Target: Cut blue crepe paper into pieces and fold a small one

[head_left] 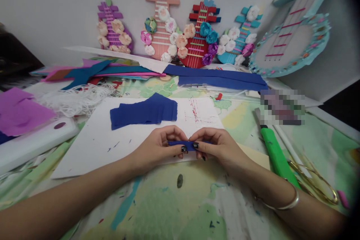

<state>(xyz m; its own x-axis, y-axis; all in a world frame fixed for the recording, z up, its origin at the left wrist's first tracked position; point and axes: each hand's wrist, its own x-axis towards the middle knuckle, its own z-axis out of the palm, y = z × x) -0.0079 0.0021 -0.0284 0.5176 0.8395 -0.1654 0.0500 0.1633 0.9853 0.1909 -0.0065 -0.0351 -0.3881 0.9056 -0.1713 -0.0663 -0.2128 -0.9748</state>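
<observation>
Both hands pinch a narrow folded strip of dark blue paper [189, 145] just above the near edge of a white sheet [92, 146]. My left hand [157, 146] grips the strip's left part. My right hand [218, 146] grips its right part, with a bangle on that wrist. The fingertips nearly meet over the strip. A pile of cut blue paper pieces [143, 112] lies on the white sheet just beyond the hands.
A green-handled cutter [274, 153] and gold scissors [317, 183] lie at the right. White string [75, 99] and purple paper [19, 112] are at the left. Long blue sheets [219, 78] and paper guitars with paper flowers [174, 37] line the back wall.
</observation>
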